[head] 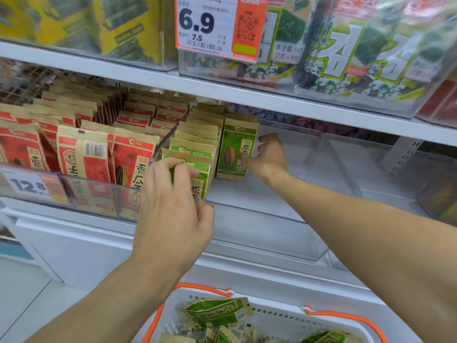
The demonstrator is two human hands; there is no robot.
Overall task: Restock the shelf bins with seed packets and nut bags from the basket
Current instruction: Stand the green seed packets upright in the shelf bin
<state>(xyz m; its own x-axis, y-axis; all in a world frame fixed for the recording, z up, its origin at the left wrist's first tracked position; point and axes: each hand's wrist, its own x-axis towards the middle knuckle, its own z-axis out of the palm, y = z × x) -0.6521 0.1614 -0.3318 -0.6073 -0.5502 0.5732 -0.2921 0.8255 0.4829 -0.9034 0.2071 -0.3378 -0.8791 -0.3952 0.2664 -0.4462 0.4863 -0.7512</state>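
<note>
Green seed packets [195,147] stand in a row inside a clear shelf bin [259,214]. My left hand [173,201] curls its fingers over the top of the front green packet [201,179] and grips it. To the right, a second green packet [233,149] stands upright facing me. My right hand [269,157] is beside it, with the thumb touching its right edge and the fingers loosely curled apart from it. Below, the white basket [277,318] with orange handles holds more green packets [217,310].
Red seed packets [133,164] fill the bin to the left, behind a 12.8 price tag [29,186]. Another clear bin [371,169] sits to the right. The shelf above carries seaweed packs [346,53] and a 6.9 price tag [207,23].
</note>
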